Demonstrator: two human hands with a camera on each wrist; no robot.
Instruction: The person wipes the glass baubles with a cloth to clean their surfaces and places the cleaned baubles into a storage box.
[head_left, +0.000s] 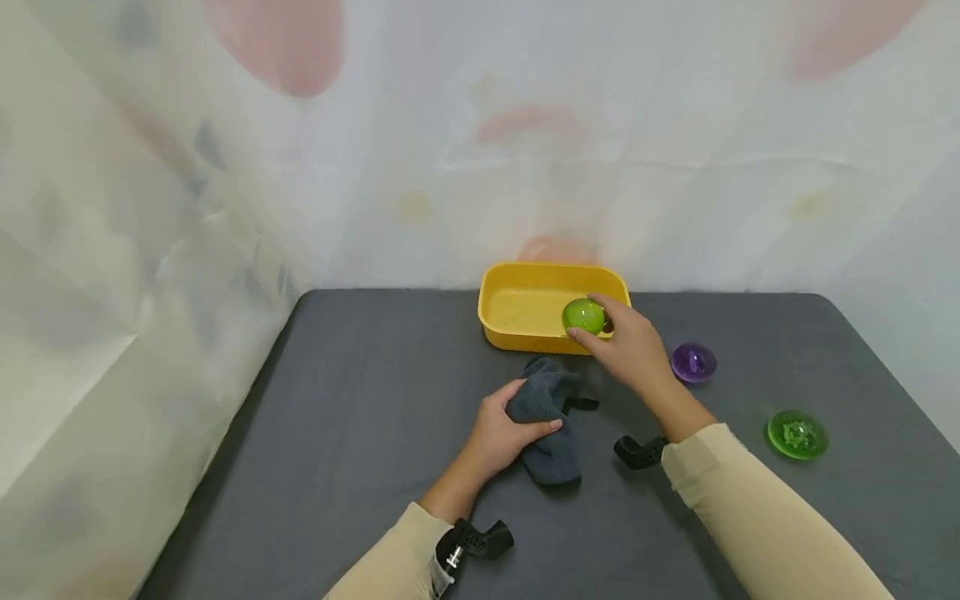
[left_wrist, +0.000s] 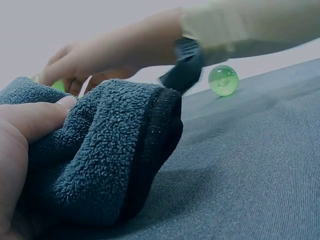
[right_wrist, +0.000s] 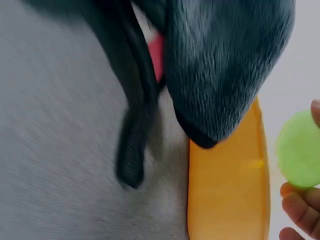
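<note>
Pale sheeting backs a grey worktop point(head_left: 360, 417) where a translucent green ball point(head_left: 583, 316) is pinched by the right hand point(head_left: 630, 350) over a yellow plastic tub point(head_left: 517, 308), from whose rim it could be knocked and roll away, while a crumpled grey cloth point(head_left: 551, 417) is gripped by the left hand point(head_left: 502, 433).

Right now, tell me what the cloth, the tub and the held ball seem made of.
Grey cloth: terry-like fabric, fuzzy looped pile. Yellow tub: probably plastic, smooth, matte, with rounded moulded corners. Green ball in the right hand: likely translucent plastic or rubber, glossy.
</note>
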